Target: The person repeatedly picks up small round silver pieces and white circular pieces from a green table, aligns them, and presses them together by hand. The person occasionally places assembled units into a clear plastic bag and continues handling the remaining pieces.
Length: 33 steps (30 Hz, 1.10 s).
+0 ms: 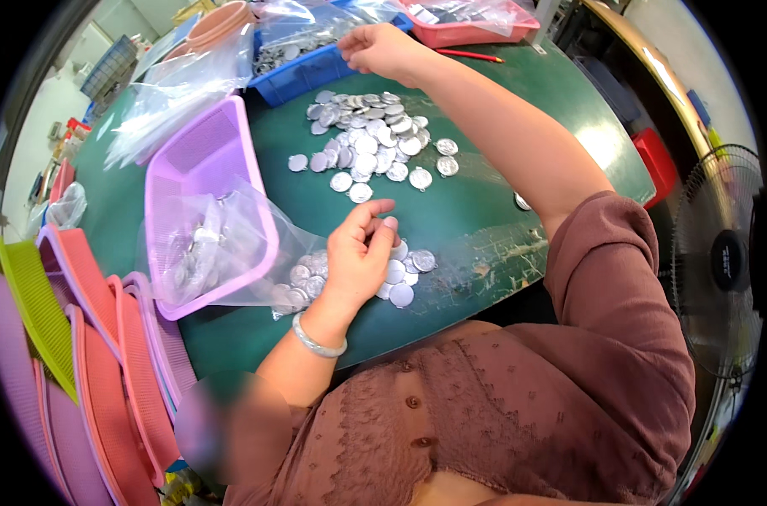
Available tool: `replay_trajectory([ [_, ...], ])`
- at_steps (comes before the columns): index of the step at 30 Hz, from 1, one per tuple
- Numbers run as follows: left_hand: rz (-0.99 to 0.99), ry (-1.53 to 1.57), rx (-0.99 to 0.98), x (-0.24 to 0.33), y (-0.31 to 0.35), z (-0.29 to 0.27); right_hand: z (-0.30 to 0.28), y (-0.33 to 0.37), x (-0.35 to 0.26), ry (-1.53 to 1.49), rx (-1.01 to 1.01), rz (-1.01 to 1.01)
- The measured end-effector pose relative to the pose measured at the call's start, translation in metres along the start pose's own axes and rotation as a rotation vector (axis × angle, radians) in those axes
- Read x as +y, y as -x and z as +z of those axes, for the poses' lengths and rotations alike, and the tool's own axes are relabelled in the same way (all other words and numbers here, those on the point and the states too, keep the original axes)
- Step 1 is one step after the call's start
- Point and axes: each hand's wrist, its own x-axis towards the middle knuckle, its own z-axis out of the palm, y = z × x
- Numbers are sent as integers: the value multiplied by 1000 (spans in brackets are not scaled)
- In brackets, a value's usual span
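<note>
My left hand (pixel 358 253) is curled low over the near part of the table, among round silver metal discs (pixel 401 294). Its palm side is hidden, so what it may hold does not show. My right hand (pixel 385 54) reaches far out to the near rim of a blue bin (pixel 295 83) of small metal parts. Its fingers are bent together, and anything in them is too small to make out. Between the hands spreads a loose pile of silver discs (pixel 367 139). Beside my left wrist, a clear plastic bag (pixel 286 244) with discs at its mouth drapes over a purple basket (pixel 261 190).
Clear plastic bags (pixel 177 105) lie at the far left of the green table (pixel 476 253). A red pen (pixel 469 56) lies near a red tray (pixel 485 32) at the back. Stacked colored baskets (pixel 105 405) stand at the left, and a fan (pixel 725 261) stands at the right.
</note>
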Motion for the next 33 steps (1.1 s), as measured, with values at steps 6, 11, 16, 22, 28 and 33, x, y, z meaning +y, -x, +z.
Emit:
replay_trajectory([
  [6, -4, 45, -20, 0, 1, 2, -65, 74, 51, 560, -97, -55],
  [11, 9, 6, -25, -1, 0, 2, -75, 126, 63, 653, -131, 17],
  [16, -5, 10, -50, 1, 1, 1, -37, 156, 72, 689, 16, -150],
  [22, -4, -2, -53, 0, 0, -1, -28, 157, 72, 636, 164, -74],
  [28, -12, 19, -51, 0, 0, -2, -27, 158, 70, 455, 137, -35],
  [33, -7, -24, -54, 0, -2, -2, -27, 159, 62, -126, 94, -18],
])
